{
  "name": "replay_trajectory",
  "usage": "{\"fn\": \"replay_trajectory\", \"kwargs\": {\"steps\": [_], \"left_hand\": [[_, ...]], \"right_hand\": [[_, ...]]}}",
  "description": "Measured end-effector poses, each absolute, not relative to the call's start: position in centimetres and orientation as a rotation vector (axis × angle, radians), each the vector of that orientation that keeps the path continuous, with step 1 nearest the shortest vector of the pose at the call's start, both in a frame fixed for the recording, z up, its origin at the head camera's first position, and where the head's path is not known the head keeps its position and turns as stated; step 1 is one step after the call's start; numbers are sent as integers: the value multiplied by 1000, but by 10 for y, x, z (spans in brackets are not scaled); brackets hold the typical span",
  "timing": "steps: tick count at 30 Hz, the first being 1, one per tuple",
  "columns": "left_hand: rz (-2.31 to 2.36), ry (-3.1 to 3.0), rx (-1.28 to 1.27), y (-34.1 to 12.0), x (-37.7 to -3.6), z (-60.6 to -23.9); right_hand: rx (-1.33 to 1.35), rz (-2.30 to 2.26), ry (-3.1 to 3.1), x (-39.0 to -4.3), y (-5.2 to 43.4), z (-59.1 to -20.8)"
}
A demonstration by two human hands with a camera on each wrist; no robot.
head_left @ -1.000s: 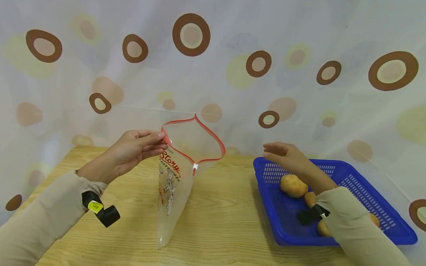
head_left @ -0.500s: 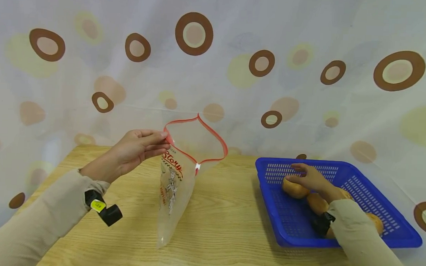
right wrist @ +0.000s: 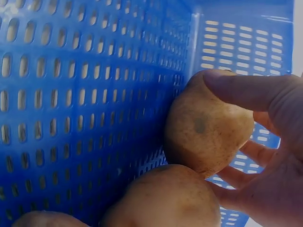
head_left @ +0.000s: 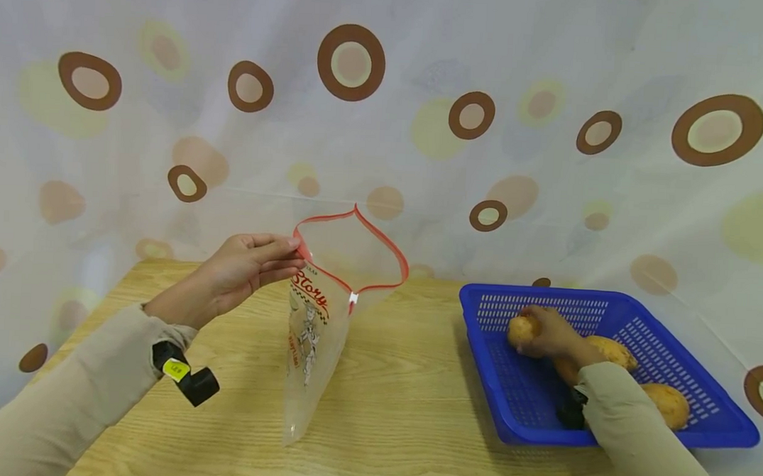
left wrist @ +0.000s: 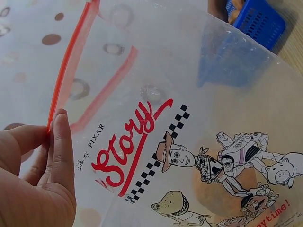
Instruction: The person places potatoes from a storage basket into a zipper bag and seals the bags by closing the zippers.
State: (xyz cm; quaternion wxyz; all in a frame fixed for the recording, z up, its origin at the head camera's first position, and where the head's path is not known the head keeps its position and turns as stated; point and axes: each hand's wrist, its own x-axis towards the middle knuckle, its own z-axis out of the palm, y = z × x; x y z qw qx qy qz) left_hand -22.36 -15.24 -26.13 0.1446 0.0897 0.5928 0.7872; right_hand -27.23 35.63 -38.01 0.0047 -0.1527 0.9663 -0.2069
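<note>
My left hand (head_left: 242, 267) pinches the red zip edge of a clear plastic zipper bag (head_left: 315, 349), whose mouth gapes wide. The bag stands upright on the wooden table, printed with red "Story" lettering and cartoon figures. A white slider (head_left: 353, 298) sits at the near corner of its mouth. Inside the blue basket (head_left: 478, 356), my right hand (head_left: 553, 334) grips a potato (right wrist: 208, 125), thumb on top and fingers around its far side. Another potato (right wrist: 165, 201) lies right beside it in the right wrist view.
More potatoes lie in the basket, one at the far side (head_left: 609, 352) and one under the right sleeve (head_left: 667, 405). The wooden table (head_left: 407, 381) stretches between bag and basket. A spotted curtain (head_left: 386, 124) hangs behind.
My right hand has come down from above the basket's left rim into the basket and closed on the potato. My left hand and the bag stay nearly still.
</note>
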Motion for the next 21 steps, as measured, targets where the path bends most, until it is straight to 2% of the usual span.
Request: {"fn": "replay_trajectory", "kwargs": {"steps": [11, 21], "left_hand": [[2260, 1712, 261, -152, -223, -263], [2263, 1703, 259, -152, -222, -259]], "right_hand": [[-540, -637, 3070, -272, 354, -377], [-441, -811, 3014, -265, 339, -335]]}}
